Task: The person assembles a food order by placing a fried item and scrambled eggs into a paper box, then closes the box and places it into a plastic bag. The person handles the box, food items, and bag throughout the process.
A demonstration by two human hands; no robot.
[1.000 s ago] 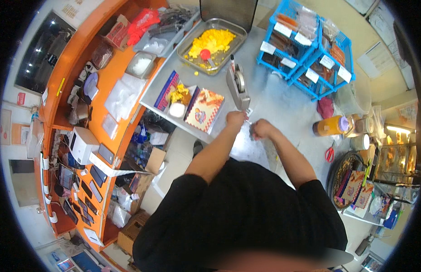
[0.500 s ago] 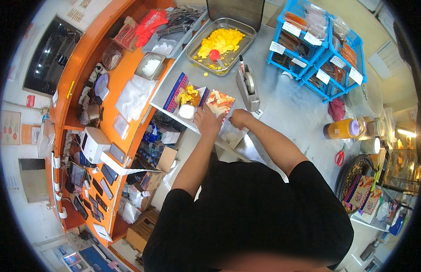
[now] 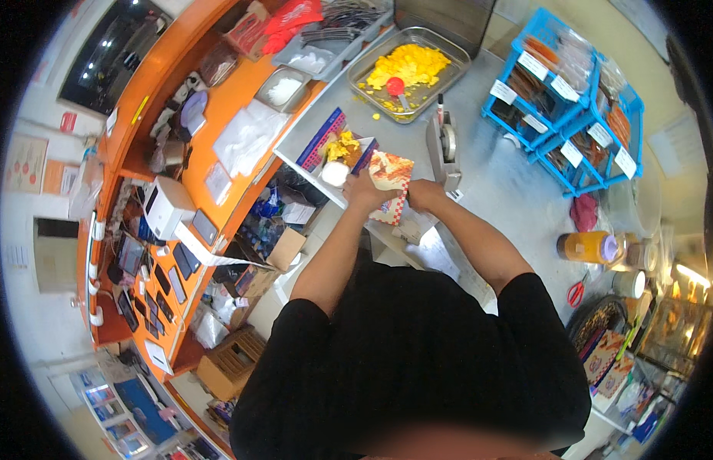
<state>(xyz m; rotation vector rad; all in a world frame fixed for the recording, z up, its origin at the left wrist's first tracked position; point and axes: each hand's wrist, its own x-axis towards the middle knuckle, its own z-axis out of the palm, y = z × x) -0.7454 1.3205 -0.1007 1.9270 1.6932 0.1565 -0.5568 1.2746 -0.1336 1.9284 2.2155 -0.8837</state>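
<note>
In the head view, both forearms are stretched forward from the lower edge, elbows bent outward, and are brought together over the grey counter point(image 3: 487, 184). The left hand point(image 3: 364, 193) is closed on the near left edge of the red-checked packet point(image 3: 390, 184); the right hand point(image 3: 425, 195) is clamped on its right edge. The packet is held just above the counter's front edge, just beside the tape dispenser point(image 3: 444, 150), with the tray point(image 3: 372, 65) of yellow food well beyond.

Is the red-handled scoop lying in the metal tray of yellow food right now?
Yes, the red-handled scoop lies among the yellow food in the rectangular metal tray, away from both hands.
</note>
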